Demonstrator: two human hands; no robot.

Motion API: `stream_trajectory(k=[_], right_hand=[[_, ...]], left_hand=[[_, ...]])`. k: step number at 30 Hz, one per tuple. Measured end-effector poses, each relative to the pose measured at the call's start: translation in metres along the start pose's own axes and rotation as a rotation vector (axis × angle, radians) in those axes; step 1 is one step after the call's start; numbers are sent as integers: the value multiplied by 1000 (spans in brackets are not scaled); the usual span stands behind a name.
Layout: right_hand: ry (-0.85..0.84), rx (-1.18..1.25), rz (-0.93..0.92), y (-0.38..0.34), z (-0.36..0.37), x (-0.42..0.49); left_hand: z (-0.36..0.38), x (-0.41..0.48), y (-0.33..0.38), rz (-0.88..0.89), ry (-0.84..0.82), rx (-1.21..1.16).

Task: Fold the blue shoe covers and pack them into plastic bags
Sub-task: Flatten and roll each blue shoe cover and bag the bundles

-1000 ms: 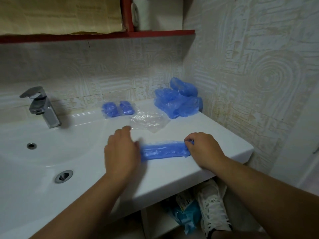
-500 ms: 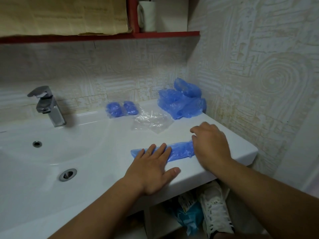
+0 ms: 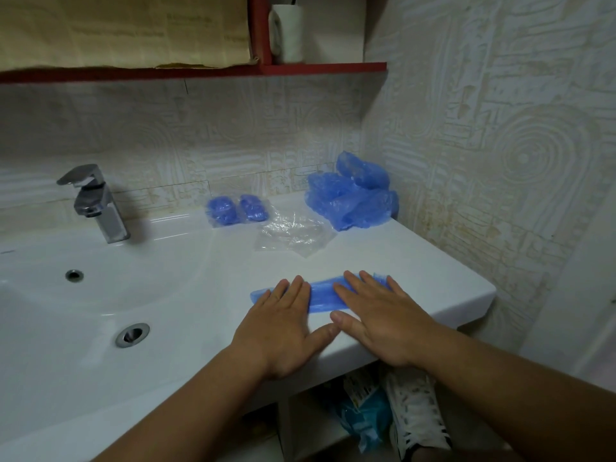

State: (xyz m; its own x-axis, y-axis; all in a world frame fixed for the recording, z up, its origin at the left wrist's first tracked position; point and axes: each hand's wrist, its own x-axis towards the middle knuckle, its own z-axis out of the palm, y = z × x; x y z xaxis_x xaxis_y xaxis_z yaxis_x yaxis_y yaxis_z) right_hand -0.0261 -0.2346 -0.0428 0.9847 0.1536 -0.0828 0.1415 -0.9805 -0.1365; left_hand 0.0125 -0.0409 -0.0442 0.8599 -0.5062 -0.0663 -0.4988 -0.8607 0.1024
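Bathroom, by the look of it: white washbasin (image 3: 173, 371) with a chrome tap (image 3: 96, 208) at its back edge and a metal drain (image 3: 132, 334) in its bowl, embossed beige wall tiles (image 3: 500, 155) behind and right of the washbasin, red shelf (image 3: 320, 68) above it holding a white paper roll (image 3: 288, 33).

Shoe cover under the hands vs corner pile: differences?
The front cover is pressed into a flat, narrow strip; the corner pile is loose and puffy. The front cover lies near the edge of the counter, left hand and right hand flat on it; the corner pile sits untouched by the wall. Both are thin blue plastic.
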Motion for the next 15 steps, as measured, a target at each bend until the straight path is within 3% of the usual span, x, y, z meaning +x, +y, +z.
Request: stream_trajectory(k=[9, 12, 15], right_hand=[[-26, -41, 60, 8, -1, -1], [38, -107, 85, -5, -7, 1], [122, -76, -104, -31, -12, 7]], left_hand=[[3, -9, -15, -135, 10, 22], [4, -9, -14, -155, 13, 49], [3, -10, -14, -157, -1, 43]])
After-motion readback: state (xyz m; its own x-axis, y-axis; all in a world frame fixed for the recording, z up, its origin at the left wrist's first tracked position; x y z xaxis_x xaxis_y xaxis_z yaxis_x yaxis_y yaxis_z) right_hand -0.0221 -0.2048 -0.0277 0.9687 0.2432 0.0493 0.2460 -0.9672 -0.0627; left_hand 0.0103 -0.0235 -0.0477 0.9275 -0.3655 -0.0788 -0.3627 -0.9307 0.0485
